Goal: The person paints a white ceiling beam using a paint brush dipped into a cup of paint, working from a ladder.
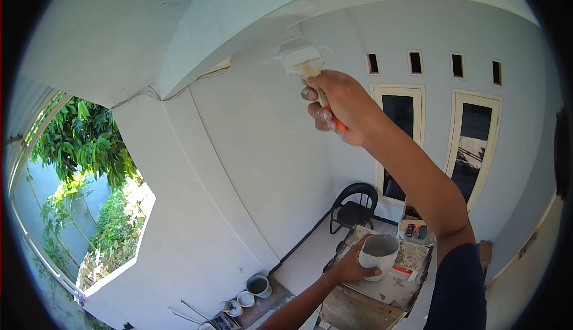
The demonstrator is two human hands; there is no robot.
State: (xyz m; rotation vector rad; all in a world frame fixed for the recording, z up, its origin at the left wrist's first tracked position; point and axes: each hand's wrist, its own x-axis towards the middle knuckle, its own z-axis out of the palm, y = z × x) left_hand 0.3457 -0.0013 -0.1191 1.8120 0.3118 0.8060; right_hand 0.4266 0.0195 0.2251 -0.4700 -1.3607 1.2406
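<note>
My right hand (340,106) is raised high and wrapped round the orange-ended handle of a paintbrush (305,62). White paint covers its wide bristles, which look pressed up near the wall, just under the curved beam (262,28); whether they touch is hard to tell. Paint spots mark my right fingers. Lower down, my left hand (352,265) grips a pale, paint-smeared cup (379,252) from its left side, holding it upright with the mouth towards me. What lies inside the cup cannot be made out clearly.
Beneath the cup stands a worn, paint-spattered table (364,309). A black chair (353,212) is by the wall corner. Buckets (259,285) and tools sit on the floor at the lower left. Two narrow windows (471,145) are in the far wall; an opening with greenery (89,145) lies left.
</note>
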